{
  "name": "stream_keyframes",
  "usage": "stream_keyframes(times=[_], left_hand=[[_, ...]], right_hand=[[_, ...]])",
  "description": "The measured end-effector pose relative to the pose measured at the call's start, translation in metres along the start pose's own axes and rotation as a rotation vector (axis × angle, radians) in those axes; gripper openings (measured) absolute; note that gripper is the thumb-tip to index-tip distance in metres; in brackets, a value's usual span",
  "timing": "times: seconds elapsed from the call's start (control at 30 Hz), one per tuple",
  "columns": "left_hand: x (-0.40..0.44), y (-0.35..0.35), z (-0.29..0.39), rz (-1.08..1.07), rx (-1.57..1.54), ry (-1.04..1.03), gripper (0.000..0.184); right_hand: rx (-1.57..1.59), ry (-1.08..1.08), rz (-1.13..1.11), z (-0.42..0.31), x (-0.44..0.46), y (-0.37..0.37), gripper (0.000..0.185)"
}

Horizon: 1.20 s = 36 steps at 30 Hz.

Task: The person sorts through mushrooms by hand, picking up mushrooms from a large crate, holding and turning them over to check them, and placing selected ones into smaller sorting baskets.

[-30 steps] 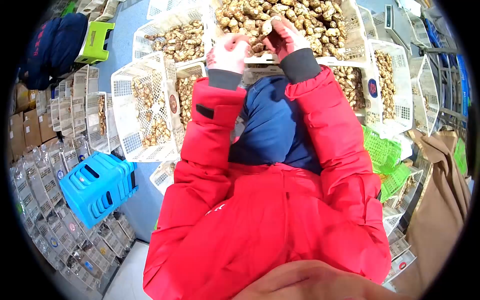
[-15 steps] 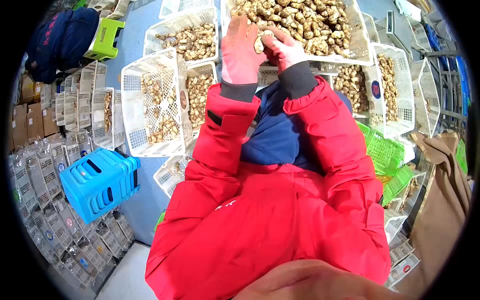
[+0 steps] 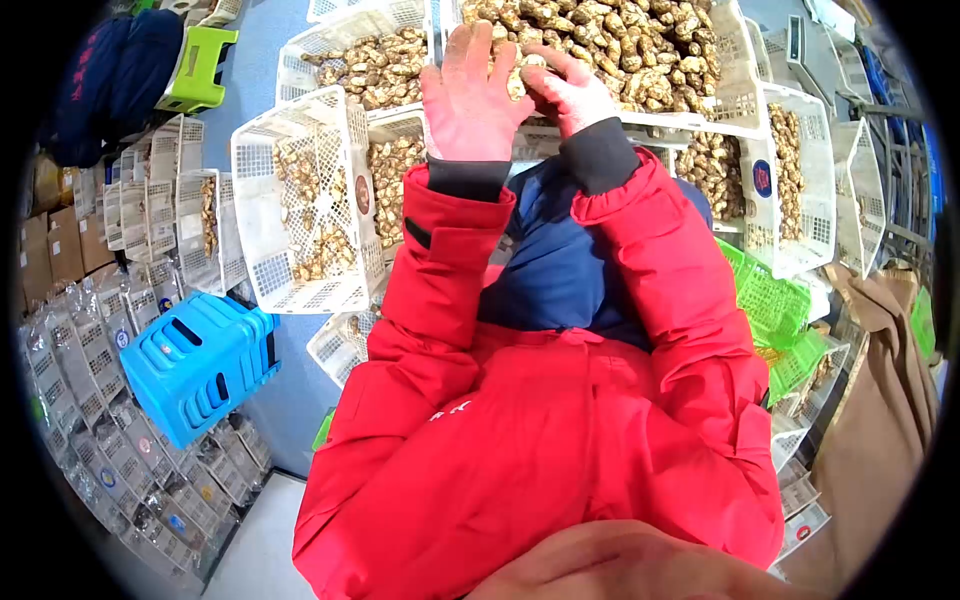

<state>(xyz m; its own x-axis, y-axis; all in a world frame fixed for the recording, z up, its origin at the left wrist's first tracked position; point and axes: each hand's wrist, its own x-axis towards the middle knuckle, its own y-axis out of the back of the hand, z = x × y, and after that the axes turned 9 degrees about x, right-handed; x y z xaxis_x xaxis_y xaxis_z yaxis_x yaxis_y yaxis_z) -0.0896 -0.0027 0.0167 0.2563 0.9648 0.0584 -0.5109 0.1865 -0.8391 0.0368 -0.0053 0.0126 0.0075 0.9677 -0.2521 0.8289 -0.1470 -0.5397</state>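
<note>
My left hand point(image 3: 468, 100), in a pink-red work glove, lies at the near edge of a large white crate point(image 3: 739, 90), palm down with its fingers stretched and spread. My right hand point(image 3: 578, 98), gloved alike, is bent with thumb and fingers around a pale, knobbly tuber-like piece point(image 3: 519, 78) between the two hands. Part of that piece is covered by the fingers. Behind the hands, the crate is heaped with brown-and-cream knobbly pieces point(image 3: 630, 50), tubers or mushrooms; I cannot tell which.
On the left, a tilted white crate point(image 3: 240, 200) holds a few pieces, near another white crate point(image 3: 290, 75) of them. A blue stool point(image 3: 190, 365) stands lower left. More white crates point(image 3: 818, 190) and green baskets point(image 3: 765, 300) are on the right, beside a brown cloth point(image 3: 875, 400).
My left hand's fingers have spread wider, and the hand has shifted slightly left, away from my right hand. The pale piece remains between the hands. The view has shifted a little.
</note>
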Motion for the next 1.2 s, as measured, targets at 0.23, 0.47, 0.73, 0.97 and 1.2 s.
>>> stream_keyframes(times=[0.23,0.47,0.73,0.97,1.2], left_hand=[[0.000,-0.001,-0.003,0.066,0.025,-0.031,0.065],[-0.002,-0.007,-0.013,-0.057,-0.011,-0.040,0.061],[0.005,-0.019,-0.023,-0.133,0.237,0.154,0.057],[0.011,-0.027,-0.035,-0.182,0.369,0.322,0.053],[0.018,-0.026,-0.021,-0.191,0.476,0.351,0.052]], right_hand=[[0.082,0.050,-0.123,0.011,0.001,-0.002,0.057],[0.434,0.020,-0.175,0.013,0.003,0.006,0.057],[-0.173,0.287,0.218,-0.130,-0.060,0.167,0.051],[-1.775,0.186,0.246,-0.159,0.006,0.213,0.050],[-2.547,0.131,-0.385,-0.104,0.110,0.213,0.023]])
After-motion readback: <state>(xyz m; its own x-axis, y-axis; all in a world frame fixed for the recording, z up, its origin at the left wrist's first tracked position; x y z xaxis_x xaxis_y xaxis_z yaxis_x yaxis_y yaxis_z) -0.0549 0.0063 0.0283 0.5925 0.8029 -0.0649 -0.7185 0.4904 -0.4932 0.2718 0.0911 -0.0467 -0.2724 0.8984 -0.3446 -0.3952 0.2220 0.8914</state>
